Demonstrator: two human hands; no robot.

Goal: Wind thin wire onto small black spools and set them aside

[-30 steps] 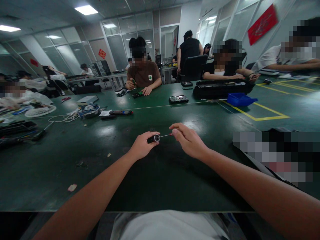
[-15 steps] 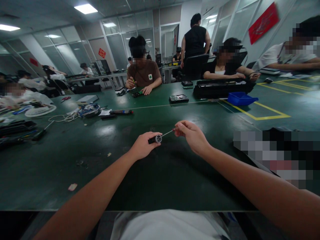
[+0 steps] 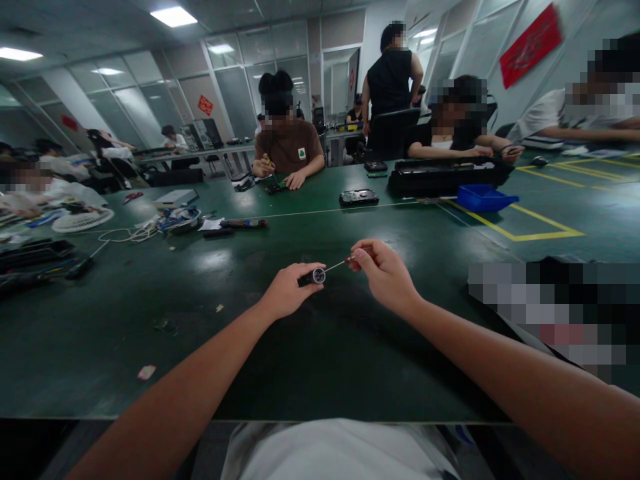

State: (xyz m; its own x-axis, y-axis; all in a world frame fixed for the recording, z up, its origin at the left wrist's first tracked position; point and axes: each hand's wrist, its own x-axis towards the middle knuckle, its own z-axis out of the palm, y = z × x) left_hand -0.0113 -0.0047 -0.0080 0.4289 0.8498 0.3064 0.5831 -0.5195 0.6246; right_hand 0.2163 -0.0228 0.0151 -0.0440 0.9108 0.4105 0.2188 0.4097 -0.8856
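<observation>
My left hand [image 3: 289,291] is closed round a short black cylinder [image 3: 319,275], whose round open end with a pale rim faces right and toward me. What kind of thing it is I cannot tell; my fingers cover much of it. Between the fingertips of my right hand [image 3: 383,270] is a thin screwdriver [image 3: 336,266] with a reddish handle. Its metal shaft slants down left to the cylinder's open end. Whether the tip is inside or just at the rim is too small to make out. Both hands are over the green table [image 3: 350,373].
Ahead lie a hard drive [image 3: 359,197], a blue tray [image 3: 485,198] and a long black device [image 3: 449,176]. A pen-like tool [image 3: 245,224] and a bundle of cables [image 3: 179,220] are at left. A scrap [image 3: 147,372] lies near my left forearm. Several people work around the table.
My right fingers have shifted slightly on the screwdriver, and more of its red part shows. My left hand keeps the cylinder in nearly the same place.
</observation>
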